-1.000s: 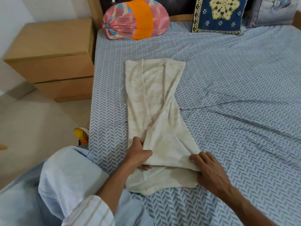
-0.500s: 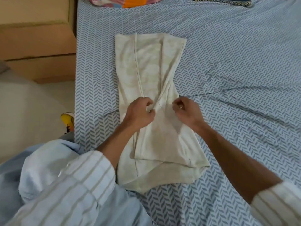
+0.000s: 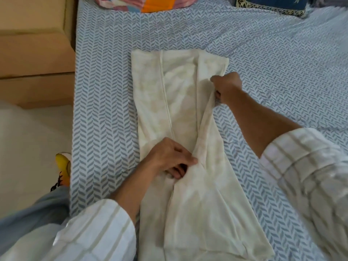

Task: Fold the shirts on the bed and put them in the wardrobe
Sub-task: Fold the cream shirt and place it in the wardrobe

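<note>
A cream shirt [image 3: 180,102] lies lengthwise near the bed's [image 3: 105,102] left edge. The left hand [image 3: 169,159] pinches its middle fold; the right hand [image 3: 227,87] grips its right edge, fingers closed.

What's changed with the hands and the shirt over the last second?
Both hands left the shirt's near hem and moved up it. The right hand then slid farther, along the right folded edge, and now pinches it near the far end; the left hand presses the middle. The cream shirt stays lengthwise on the bed, sides folded in.
</note>
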